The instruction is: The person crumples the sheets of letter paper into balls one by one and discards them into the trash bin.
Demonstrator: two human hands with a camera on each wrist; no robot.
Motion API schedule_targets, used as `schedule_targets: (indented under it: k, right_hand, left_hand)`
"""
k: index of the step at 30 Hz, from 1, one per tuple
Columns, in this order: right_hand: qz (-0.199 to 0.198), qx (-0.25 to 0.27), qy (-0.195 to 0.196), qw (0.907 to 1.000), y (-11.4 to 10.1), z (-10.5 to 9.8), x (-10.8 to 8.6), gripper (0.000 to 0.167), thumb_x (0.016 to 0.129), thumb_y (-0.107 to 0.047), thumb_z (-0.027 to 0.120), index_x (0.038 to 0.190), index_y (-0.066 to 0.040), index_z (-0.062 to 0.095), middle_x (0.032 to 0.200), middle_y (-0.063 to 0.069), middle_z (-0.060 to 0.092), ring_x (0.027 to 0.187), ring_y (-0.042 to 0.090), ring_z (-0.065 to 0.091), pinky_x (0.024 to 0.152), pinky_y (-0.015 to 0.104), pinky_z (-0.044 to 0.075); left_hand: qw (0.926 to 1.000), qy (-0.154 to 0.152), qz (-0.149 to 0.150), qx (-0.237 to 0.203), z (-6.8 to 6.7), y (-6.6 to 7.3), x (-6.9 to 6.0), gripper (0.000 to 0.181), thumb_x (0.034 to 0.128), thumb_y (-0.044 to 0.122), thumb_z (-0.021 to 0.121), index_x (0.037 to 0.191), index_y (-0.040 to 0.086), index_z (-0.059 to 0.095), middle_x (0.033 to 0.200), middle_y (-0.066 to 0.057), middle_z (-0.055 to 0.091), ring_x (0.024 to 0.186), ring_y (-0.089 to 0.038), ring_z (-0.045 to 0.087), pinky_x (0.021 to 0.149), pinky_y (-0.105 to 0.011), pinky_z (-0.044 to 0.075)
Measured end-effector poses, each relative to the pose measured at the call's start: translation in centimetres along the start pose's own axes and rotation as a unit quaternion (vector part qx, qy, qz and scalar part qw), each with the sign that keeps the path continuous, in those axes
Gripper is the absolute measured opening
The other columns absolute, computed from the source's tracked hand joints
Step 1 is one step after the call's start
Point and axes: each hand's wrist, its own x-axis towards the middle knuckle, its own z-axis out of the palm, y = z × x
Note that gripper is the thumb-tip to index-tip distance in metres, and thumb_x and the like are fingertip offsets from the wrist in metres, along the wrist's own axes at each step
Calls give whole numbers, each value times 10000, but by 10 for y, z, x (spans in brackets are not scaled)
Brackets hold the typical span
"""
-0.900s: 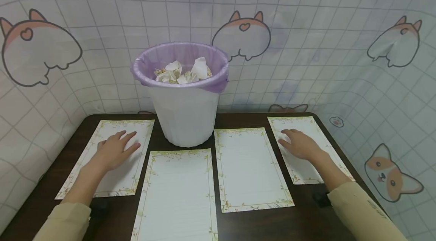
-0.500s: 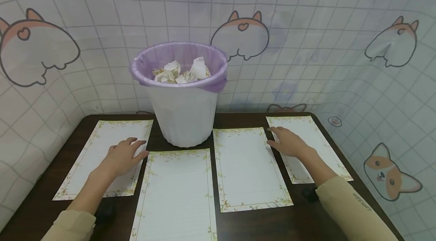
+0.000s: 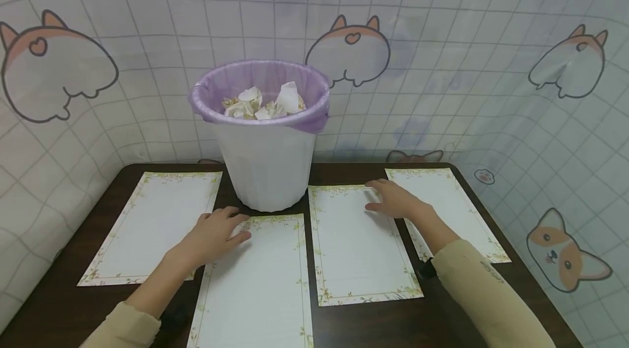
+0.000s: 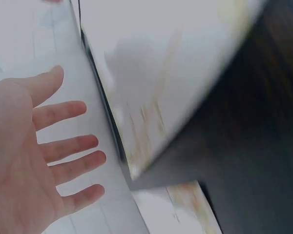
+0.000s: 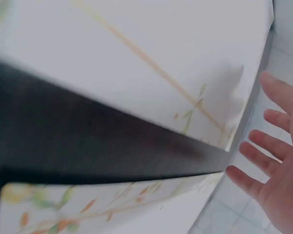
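Above the upper left corner of the large front sheet of paper point(image 3: 260, 282) hovers my left hand point(image 3: 211, 236), fingers spread and holding nothing. My right hand point(image 3: 393, 199) is over the upper right corner of the neighbouring sheet of paper point(image 3: 351, 249), with a shadow beneath it. Both sheets have flowered borders and lie flat. In the left wrist view the fingers point(image 4: 75, 165) are apart; the right wrist view likewise shows the right fingers point(image 5: 263, 146) relaxed around nothing.
A white bin point(image 3: 265, 162) with a purple liner point(image 3: 211, 110) stands at the back, holding crumpled paper point(image 3: 290, 98). Similar sheets lie at the left point(image 3: 147, 228) and far right point(image 3: 434, 187) of the dark table point(image 3: 373, 323). A patterned curtain point(image 3: 442, 64) surrounds the table.
My left hand has moved rightward from the left sheet to the front sheet. My right hand has moved leftward from the far right sheet to its neighbour. The sheets appear unmoved.
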Motion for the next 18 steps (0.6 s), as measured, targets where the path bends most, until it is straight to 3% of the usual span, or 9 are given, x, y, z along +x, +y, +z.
schedule_targets:
  k: [7, 12, 18]
  right_hand:
    - [-47, 42, -265, 9996, -7, 1, 17, 858, 913, -488, 764, 1546, -25, 418, 1611, 270, 297, 1480, 472, 248, 1152, 636, 254]
    - [-79, -19, -367, 9993, -11, 3, 22, 981, 857, -538, 801, 1575, -31, 366, 1632, 265, 250, 1486, 474, 229, 1133, 673, 251]
    - [0, -95, -552, 9984, -10, 4, 25, 1043, 833, -576, 805, 1608, -78, 316, 1656, 256, 185, 1491, 483, 208, 1105, 723, 242]
  left_hand:
    - [9982, -186, 503, -276, 3, 37, 5, 408, 1019, 360, 657, 1332, 98, 668, 1396, -193, 575, 1297, -386, 532, 976, -689, 416]
    - [9946, -439, 850, -402, 13, 61, 5, 420, 1031, 382, 630, 1349, 108, 660, 1414, -185, 569, 1317, -371, 522, 994, -664, 425]
    - [9894, -729, 1143, -527, 18, 82, 7, 434, 1029, 393, 630, 1384, 143, 631, 1447, -158, 544, 1347, -346, 492, 1014, -617, 428]
